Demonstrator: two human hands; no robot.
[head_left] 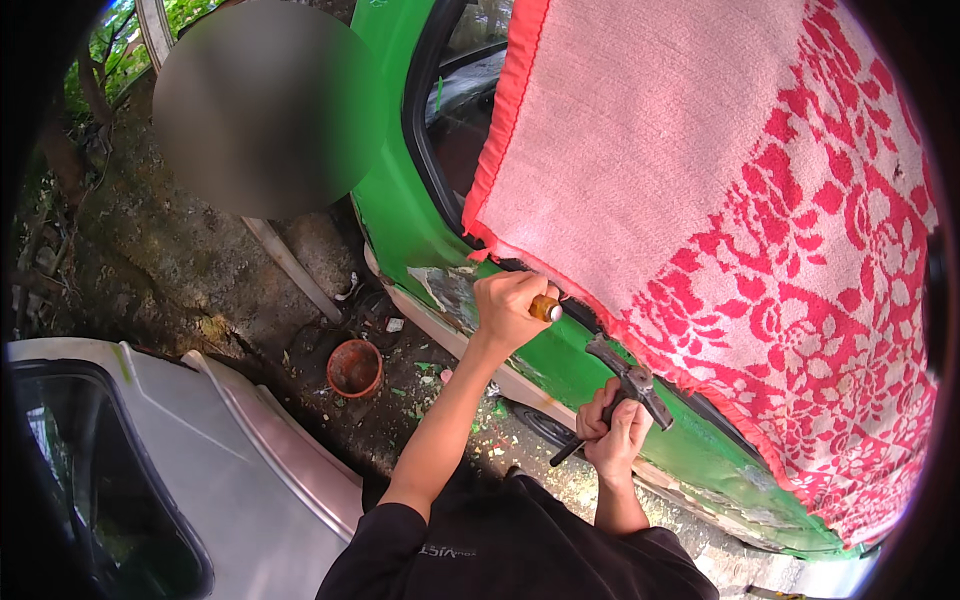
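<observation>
My left hand (508,312) is closed around a tool with an amber handle (545,309) capped in metal. Its working end is hidden by my hand, so I cannot tell its exact kind. In my right hand (616,436) is a hammer (640,384), gripped by its dark handle, with the metal head near the blanket's lower edge. Both hands are beside the green car body (560,368), where patches of paint are gone. A pink and red floral blanket (690,190) drapes over the car's windows, its red hem just beyond my hands.
On the littered ground stands a reddish-brown bucket (355,368), among scattered paint flakes (490,440). A silver-grey car (200,440) is close by at the lower left. A pole (290,268) lies on the dirt near a blurred area at the upper left.
</observation>
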